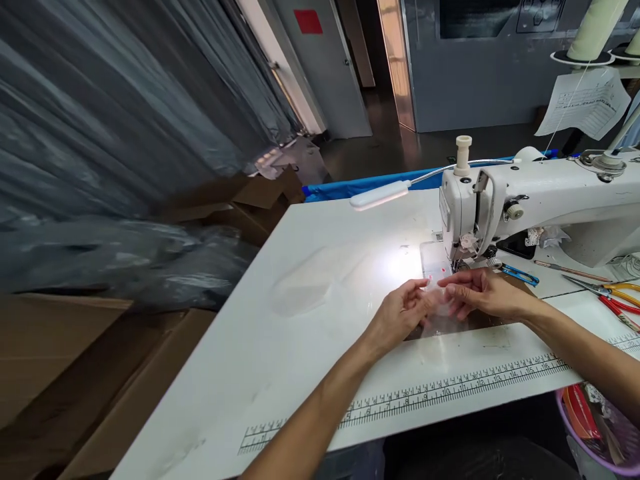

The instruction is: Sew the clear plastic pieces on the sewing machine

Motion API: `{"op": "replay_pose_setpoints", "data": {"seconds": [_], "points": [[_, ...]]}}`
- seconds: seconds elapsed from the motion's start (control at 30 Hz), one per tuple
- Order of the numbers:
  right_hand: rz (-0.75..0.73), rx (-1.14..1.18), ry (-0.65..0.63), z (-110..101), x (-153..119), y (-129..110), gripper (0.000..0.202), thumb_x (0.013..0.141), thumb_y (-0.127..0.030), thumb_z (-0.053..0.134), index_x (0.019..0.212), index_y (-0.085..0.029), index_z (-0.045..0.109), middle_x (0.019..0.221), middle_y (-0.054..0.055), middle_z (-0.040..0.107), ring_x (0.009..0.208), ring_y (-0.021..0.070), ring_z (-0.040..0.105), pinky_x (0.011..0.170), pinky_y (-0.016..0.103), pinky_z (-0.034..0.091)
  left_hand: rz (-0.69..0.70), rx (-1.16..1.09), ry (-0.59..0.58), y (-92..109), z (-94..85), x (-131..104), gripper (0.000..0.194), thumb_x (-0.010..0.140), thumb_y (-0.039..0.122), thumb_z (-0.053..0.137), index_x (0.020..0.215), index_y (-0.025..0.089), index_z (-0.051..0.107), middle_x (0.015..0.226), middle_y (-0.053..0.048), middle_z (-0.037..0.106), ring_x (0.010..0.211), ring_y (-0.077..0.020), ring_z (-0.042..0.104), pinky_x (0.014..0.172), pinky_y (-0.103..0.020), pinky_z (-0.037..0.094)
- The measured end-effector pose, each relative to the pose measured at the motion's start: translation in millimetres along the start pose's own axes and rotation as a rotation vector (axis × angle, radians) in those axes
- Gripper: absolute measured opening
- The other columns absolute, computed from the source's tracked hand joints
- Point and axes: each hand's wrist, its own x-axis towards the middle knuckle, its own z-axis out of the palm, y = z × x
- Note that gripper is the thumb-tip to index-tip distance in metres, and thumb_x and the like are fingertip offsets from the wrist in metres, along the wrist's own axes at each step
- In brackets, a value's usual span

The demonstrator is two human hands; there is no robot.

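The left hand (400, 312) and the right hand (483, 293) grasp a small sheer white piece of fabric (441, 307) between thumbs and fingers; it lies just in front of the needle area of a glossy white sewing machine (560, 190), above a white tabletop (225, 373) with a printed black ruler scale (430, 395); below the right forearm, a round purple plastic basket (575, 441) holds a red packet (581, 413) and other jumbled items too small to tell; beside the table's left edge stands an open brown cardboard box (165, 360), its dark inside hard to read; farther back, a second open brown cardboard box (260, 200) sits near crumpled translucent plastic sheeting (150, 260)
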Motion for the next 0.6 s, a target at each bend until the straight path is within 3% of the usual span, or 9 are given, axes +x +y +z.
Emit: {"op": "replay_pose_setpoints", "data": {"seconds": [0.13,0.27,0.4,0.6], "points": [[-0.234,-0.599,0.141,-21.4,-7.2,14.4,0.028,0.096,-0.033,0.050,0.111,-0.017,0.067,0.087,0.007,0.070,0.080,0.0195,0.067,0.078,0.039,0.057,-0.043,0.110,0.037,-2.8,-2.6,2.0,0.052,0.065,0.033,0.079,0.111,0.014,0.062,0.058,0.005,0.059,0.047,-0.0119,0.058,0.048,-0.024,0.046],[-0.520,-1.038,0.061,-32.1,-15.4,28.0,0.033,0.097,-0.029,0.045,0.121,-0.020,0.066,0.111,0.013,0.065,0.098,0.0242,0.063,0.085,0.043,0.055,-0.062,0.138,0.029,-4.0,-4.3,1.8,0.048,0.065,0.031,0.079,0.108,0.017,0.064,0.055,0.005,0.059,0.045,-0.0128,0.057,0.043,-0.023,0.046],[-0.580,-1.208,0.055,-32.6,-11.9,34.8,0.035,0.098,-0.028,0.041,0.124,-0.022,0.063,0.111,0.013,0.062,0.099,0.0246,0.059,0.082,0.042,0.056,0.011,0.173,0.103,-7.6,-3.7,4.0,0.045,0.065,0.031,0.079,0.106,0.019,0.065,0.059,0.004,0.062,0.044,-0.0114,0.055,0.041,-0.023,0.046],[-0.546,-1.130,0.118,-36.9,-6.8,40.2,0.038,0.100,-0.032,0.039,0.130,-0.019,0.059,0.112,0.015,0.060,0.093,0.0236,0.061,0.077,0.042,0.058,0.030,0.209,0.119,-10.7,-2.6,8.1,0.052,0.067,0.034,0.077,0.114,0.017,0.061,0.064,0.004,0.064,0.049,-0.0123,0.057,0.046,-0.025,0.048]]}}
